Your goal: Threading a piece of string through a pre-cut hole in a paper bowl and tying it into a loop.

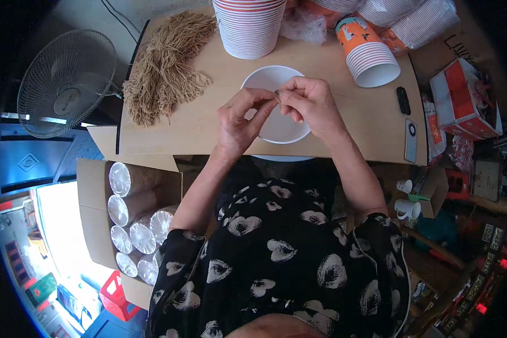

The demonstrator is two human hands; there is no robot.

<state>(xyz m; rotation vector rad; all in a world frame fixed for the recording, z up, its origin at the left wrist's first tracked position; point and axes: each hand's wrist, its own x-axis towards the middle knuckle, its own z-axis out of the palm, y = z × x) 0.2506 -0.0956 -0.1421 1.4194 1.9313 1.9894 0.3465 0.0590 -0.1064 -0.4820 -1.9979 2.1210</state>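
Observation:
Over a round white bowl on the table, both my hands meet with their fingertips together. My left hand is closed, thumb against forefinger. My right hand pinches at the same spot from the other side. Between the fingertips is a tiny dark bit, too small to name. A tan bundle of twine strands lies to the left of the hands. Behind the bowl stands a tall stack of white paper cups with red rims near its top.
The brown table bears orange-patterned paper cups, wrapped cup stacks, a black object and a phone. A fan stands at left. Below it, a cardboard box holds several wrapped cup stacks.

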